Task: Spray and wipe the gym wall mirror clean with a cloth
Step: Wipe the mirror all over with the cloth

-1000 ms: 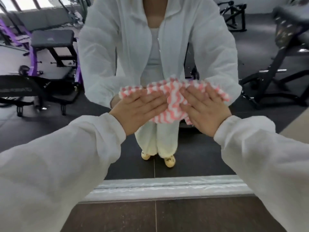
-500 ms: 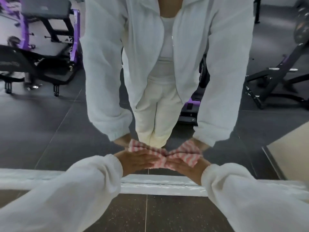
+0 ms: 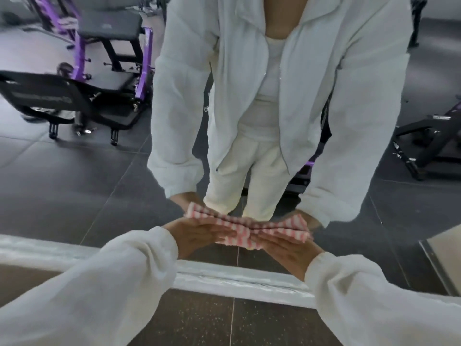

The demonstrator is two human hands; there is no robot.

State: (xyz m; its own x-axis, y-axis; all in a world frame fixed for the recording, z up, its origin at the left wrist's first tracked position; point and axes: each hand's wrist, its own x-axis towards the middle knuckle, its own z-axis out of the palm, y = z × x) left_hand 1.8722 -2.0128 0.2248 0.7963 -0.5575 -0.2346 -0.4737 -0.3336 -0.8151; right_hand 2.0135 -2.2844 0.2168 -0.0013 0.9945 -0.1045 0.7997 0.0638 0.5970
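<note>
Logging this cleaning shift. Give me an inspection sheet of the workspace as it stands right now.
Surface: wall mirror, reaching down to a pale strip along its bottom edge; streaks or spray cannot be judged.
Job's things: pink-and-white striped cloth flat against the glass, low down near the strip. Spray bottle: nothing seen.
Clutter: nothing seen on the dark speckled floor in front.
Hands: left hand and right hand both press the cloth with straight fingers, fingertips nearly meeting at the middle.
Cables: nothing seen.
Surroundings: in the reflection, a purple-framed gym bench, black equipment and the person in white clothes.
</note>
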